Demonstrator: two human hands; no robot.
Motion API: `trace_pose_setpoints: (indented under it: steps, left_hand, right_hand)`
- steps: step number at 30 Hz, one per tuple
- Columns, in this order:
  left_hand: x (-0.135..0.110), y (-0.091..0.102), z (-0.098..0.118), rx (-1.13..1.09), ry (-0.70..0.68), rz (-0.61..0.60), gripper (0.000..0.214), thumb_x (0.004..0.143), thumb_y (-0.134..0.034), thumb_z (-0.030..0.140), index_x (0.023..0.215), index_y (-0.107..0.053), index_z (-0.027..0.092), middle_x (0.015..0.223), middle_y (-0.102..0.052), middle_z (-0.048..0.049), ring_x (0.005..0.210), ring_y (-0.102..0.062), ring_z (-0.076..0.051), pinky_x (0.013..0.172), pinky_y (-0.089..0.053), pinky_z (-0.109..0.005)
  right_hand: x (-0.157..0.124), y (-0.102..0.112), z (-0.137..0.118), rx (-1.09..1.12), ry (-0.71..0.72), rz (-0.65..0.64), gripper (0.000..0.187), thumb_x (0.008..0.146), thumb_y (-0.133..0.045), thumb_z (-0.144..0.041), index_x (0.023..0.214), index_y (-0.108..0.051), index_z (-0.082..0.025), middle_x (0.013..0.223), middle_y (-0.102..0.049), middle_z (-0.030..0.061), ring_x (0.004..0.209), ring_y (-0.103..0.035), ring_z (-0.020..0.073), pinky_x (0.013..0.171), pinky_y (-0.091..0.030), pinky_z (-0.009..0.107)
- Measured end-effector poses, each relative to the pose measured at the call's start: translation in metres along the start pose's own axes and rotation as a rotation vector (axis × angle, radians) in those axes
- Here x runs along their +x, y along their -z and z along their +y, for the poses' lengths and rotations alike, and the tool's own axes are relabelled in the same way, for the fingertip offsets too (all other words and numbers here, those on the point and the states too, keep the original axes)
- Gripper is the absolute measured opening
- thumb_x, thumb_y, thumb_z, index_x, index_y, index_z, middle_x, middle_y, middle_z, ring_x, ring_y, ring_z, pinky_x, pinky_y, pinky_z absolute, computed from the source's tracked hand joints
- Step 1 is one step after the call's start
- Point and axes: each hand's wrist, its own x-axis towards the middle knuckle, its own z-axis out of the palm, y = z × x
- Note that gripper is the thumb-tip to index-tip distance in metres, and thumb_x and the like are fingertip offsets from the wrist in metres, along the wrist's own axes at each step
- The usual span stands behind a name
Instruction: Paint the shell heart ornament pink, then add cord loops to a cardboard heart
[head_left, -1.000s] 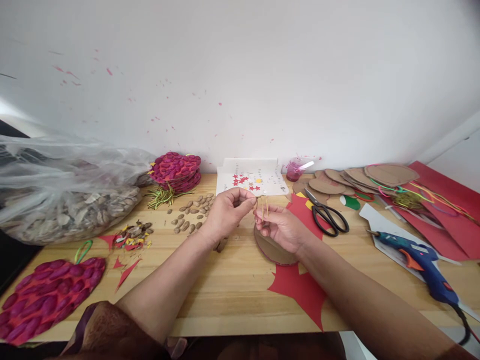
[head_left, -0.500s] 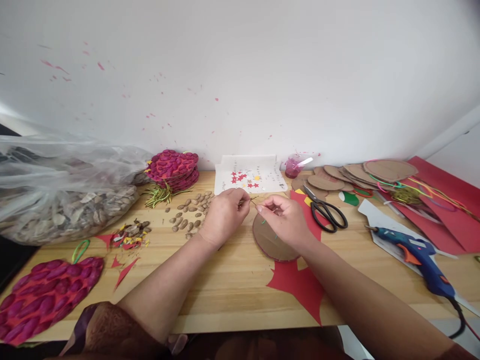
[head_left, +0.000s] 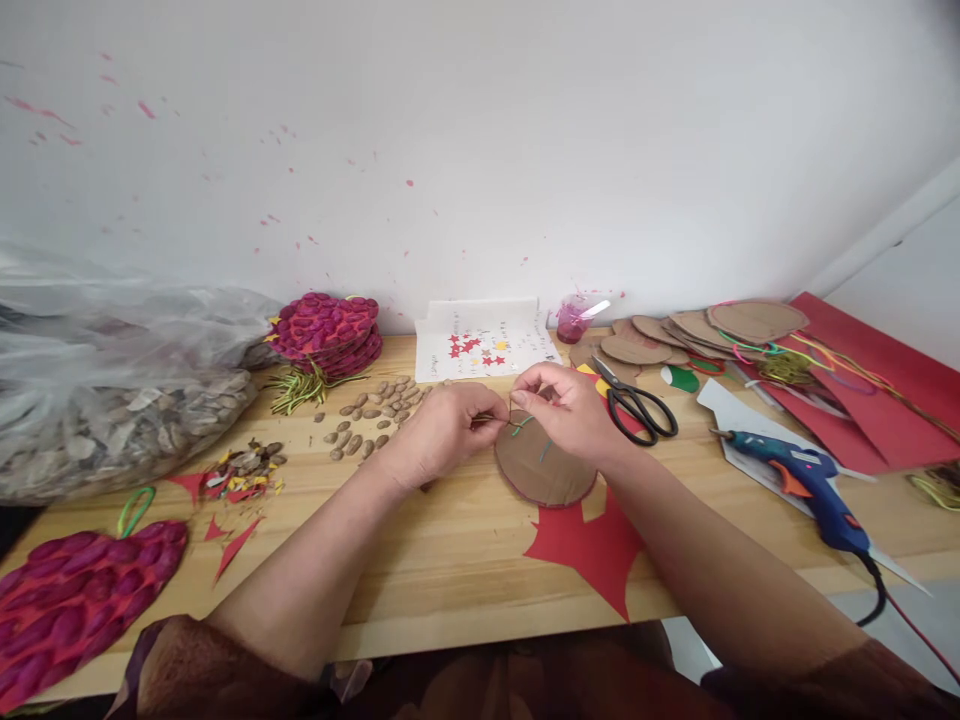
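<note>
In front of me my left hand (head_left: 456, 425) and my right hand (head_left: 566, 412) almost meet, each pinched closed. A thin brown string (head_left: 511, 406) runs between their fingertips; most of it is hidden. Right beneath the fingers lies a round cardboard disc (head_left: 544, 475) with a purplish rim. A short green cord (head_left: 519, 427) and a bluish-green mark show on its face. Under the disc a cut sheet of red paper (head_left: 592, 560) sticks out. Black-handled scissors (head_left: 637, 405) lie just right of my right hand.
Brown seeds (head_left: 375, 410) are scattered behind my left arm. A bag of shells (head_left: 112, 420) and a seed-covered magenta disc (head_left: 97, 590) are at left. Paper stars lie on a white sheet (head_left: 442, 350) by the wall. At right lies a blue glue gun (head_left: 817, 480).
My hands have come closer together, and the right hand has tipped up slightly over the disc. More of the green cord shows. The whole view has shifted a little.
</note>
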Motion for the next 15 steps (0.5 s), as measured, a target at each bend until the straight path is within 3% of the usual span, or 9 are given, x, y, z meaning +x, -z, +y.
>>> trace_pose_setpoints:
  steps: [4, 8, 11, 15]
  left_hand:
    - [0.002, 0.002, 0.004, -0.392, 0.143, 0.076, 0.010, 0.085, -0.070, 0.026, 0.083, -0.074, 0.017, 0.077, -0.073, -0.0016, 0.067, -0.061, -0.012, 0.064, -0.049, -0.024]
    - [0.005, -0.003, 0.005, -0.571, 0.223, 0.189, 0.017, 0.082, -0.075, 0.033, 0.083, -0.072, 0.016, 0.073, -0.070, -0.0007, 0.061, -0.057, -0.010, 0.059, -0.047, -0.022]
    - [0.006, -0.010, 0.004, -0.540, 0.268, 0.306, 0.019, 0.082, -0.075, 0.035, 0.082, -0.070, 0.017, 0.071, -0.070, 0.0000, 0.061, -0.058, -0.011, 0.060, -0.048, -0.023]
    - [0.003, -0.014, 0.005, -0.239, 0.272, 0.411, 0.010, 0.084, -0.069, 0.028, 0.082, -0.071, 0.019, 0.075, -0.073, -0.0003, 0.064, -0.061, -0.013, 0.065, -0.051, -0.026]
  right_hand:
    - [0.001, -0.005, 0.006, 0.386, -0.250, -0.081, 0.025, 0.076, -0.079, -0.043, 0.075, -0.064, -0.022, 0.071, -0.059, -0.0033, 0.062, -0.048, 0.0112, 0.061, -0.037, 0.029]
    - [-0.004, -0.019, 0.003, 0.736, -0.442, -0.135, 0.041, 0.059, -0.092, -0.045, 0.069, -0.061, -0.020, 0.068, -0.053, -0.0047, 0.059, -0.045, 0.0092, 0.056, -0.035, 0.026]
    - [-0.008, -0.028, 0.000, 0.887, -0.523, -0.156, 0.044, 0.054, -0.096, -0.040, 0.064, -0.059, -0.019, 0.069, -0.053, -0.0037, 0.063, -0.045, 0.0091, 0.055, -0.035, 0.023]
    - [-0.011, -0.035, -0.003, 0.947, -0.576, -0.144, 0.042, 0.055, -0.096, -0.038, 0.062, -0.060, -0.019, 0.066, -0.053, -0.0036, 0.061, -0.043, 0.0085, 0.053, -0.034, 0.022]
